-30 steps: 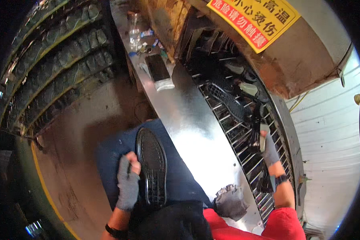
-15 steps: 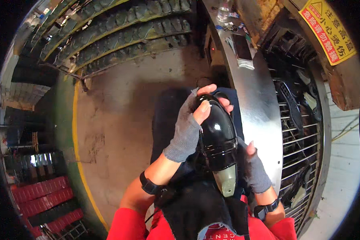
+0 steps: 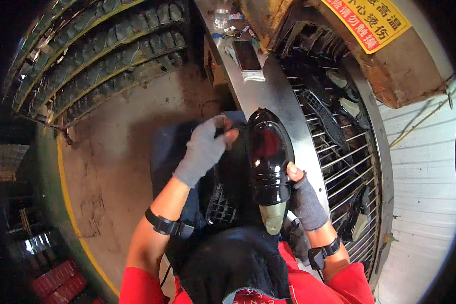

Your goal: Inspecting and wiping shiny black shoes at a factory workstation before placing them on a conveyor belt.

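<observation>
My right hand point(image 3: 307, 200), in a grey fingerless glove, grips a glossy black shoe upper point(image 3: 270, 147) by its right side, thumb on top. The upper is stretched over a pale green shoe last point(image 3: 273, 218), whose bare end points toward me. To the left, my left hand point(image 3: 205, 149), gloved alike, has its fingers curled at the far end of a dark shoe sole; the fingertips are partly blurred. The sole's grid-patterned part point(image 3: 221, 205) shows over my lap, beside the upper and apart from it.
A metal ledge point(image 3: 283, 104) runs along my right, with a phone point(image 3: 247, 54) and a clear bottle point(image 3: 222, 14) on it. Beyond lies a barred rack point(image 3: 334, 164) holding soles and lasted shoes, under a yellow warning sign point(image 3: 372, 23). Shelves of shoes point(image 3: 121, 45) stand far left.
My left hand has left the toe of the upper and moved left, drawing the sole out beside it. My right hand now holds the upper alone. The view has swung right.
</observation>
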A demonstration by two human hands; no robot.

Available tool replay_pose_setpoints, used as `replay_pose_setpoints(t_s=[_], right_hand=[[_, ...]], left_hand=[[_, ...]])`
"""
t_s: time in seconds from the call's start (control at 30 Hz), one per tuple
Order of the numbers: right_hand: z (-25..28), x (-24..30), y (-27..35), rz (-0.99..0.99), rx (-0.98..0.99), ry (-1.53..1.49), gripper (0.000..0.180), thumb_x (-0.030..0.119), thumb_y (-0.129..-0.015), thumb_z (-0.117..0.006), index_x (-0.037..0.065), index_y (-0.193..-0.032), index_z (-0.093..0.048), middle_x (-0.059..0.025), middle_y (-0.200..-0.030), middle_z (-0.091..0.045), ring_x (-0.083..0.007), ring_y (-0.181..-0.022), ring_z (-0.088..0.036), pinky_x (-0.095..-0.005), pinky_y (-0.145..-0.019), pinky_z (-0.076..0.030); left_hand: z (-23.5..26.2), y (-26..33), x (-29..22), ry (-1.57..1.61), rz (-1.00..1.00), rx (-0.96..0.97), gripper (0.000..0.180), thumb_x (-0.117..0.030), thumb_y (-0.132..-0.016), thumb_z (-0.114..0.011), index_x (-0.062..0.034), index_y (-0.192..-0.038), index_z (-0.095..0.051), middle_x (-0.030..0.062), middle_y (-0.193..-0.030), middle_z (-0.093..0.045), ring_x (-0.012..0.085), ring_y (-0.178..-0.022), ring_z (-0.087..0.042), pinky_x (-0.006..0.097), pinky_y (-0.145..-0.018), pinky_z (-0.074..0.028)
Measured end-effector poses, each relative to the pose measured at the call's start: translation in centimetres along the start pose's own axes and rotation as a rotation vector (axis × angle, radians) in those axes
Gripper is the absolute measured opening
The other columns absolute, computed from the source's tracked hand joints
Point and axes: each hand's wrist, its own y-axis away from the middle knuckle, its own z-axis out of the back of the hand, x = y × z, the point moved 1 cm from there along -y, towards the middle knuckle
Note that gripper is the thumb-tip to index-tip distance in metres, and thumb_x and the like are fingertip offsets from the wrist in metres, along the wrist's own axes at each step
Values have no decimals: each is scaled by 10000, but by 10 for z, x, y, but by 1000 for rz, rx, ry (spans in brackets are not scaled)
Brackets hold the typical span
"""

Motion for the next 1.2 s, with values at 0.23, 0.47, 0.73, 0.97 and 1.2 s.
replay_pose_setpoints(t_s=[0.23, 0.47, 0.73, 0.97, 1.2], right_hand=[[-23, -33, -34, 4, 12, -202, 771, 632, -989, -607, -14, -1406, -550, -210, -1176, -733, -342, -941, -766, -497, -856, -654], [-45, -53, -41, -96, 271, -243, 662, 567, -1043, -592, 66, -1472, -532, -100, -1288, -711, -221, -1068, -734, -380, -930, -627], [-40, -54, -45, -40, 167, -138, 675, 564, -1046, -588, 40, -1468, -529, -111, -1312, -700, -230, -1073, -733, -386, -929, -630], [-40, -50, -45, -86, 194, -217, 698, 576, -1045, -577, 25, -1471, -531, -146, -1309, -705, -271, -1054, -745, -413, -934, -636], [-37, -49, -38, -62, 162, -154, 770, 610, -1001, -626, 39, -1503, -506, -150, -1360, -675, -283, -1128, -721, -435, -976, -622]], left_hand=[[45, -14, -62, 1052, 63, 107, 679, -504, -1068, -531, 12, -1507, -492, 199, -1401, -640, 221, -1158, -679, 357, -1041, -546], [56, 8, -80, 833, 66, 108, 741, -594, -1124, -271, -14, -1544, -461, 176, -1411, -645, 218, -1162, -680, 353, -1025, -563], [54, 12, -87, 925, 147, 126, 760, -597, -1126, -255, -6, -1576, -417, 175, -1419, -650, 215, -1167, -683, 347, -1029, -563], [51, 14, -93, 889, 103, 123, 790, -633, -1110, -274, -7, -1565, -431, 168, -1397, -666, 205, -1169, -677, 345, -1031, -557], [50, 26, -116, 819, 111, 157, 792, -609, -1031, -524, -46, -1580, -426, 159, -1394, -666, 197, -1198, -658, 354, -1071, -518]])
